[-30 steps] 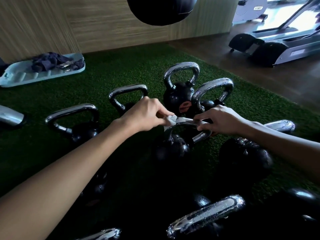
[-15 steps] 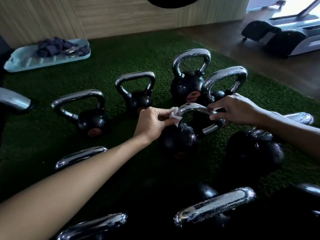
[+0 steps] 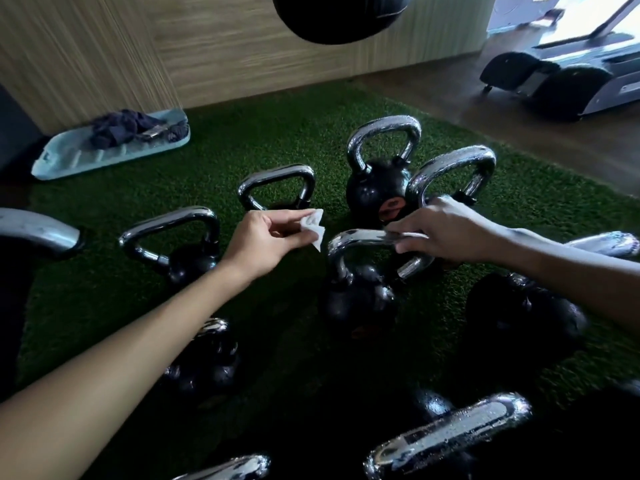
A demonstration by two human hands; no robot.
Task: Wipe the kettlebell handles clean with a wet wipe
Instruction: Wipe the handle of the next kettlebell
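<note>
The fingers [image 3: 282, 226] of our left hand [image 3: 263, 240] are curled together and pinch a crumpled white wet wipe [image 3: 314, 226], which sticks out to the right of the knuckles. The fingers [image 3: 405, 239] of our right hand [image 3: 446, 233] are clamped over the top bar of the middle kettlebell's chrome handle [image 3: 356, 237].

Nearest to us, two wet-beaded chrome handles show at the bottom edge, a long one [image 3: 450, 434] on the right and a shorter one [image 3: 228, 468] on the left. Just beyond, a dark kettlebell [image 3: 204, 362] sits under our left forearm and a large black one [image 3: 519, 317] lies under the right.

In the middle stands the kettlebell [image 3: 360, 303] we grip. The wipe hangs just left of its handle and seems to be apart from it (the gap is slim). Left of our hand is another kettlebell [image 3: 173, 237], and a thick handle [image 3: 34, 230] pokes in from the left edge.

Farther off are three more, their handles upright: one [image 3: 277, 181] behind the wipe, a tall one [image 3: 381, 150] and one [image 3: 453, 168] behind our right hand. All rest on green turf [image 3: 242, 140]. Far left lies a pale blue tray [image 3: 69, 161] holding a dark cloth [image 3: 128, 128], with a wooden wall [image 3: 242, 46] behind and a treadmill [image 3: 571, 77] far right.
</note>
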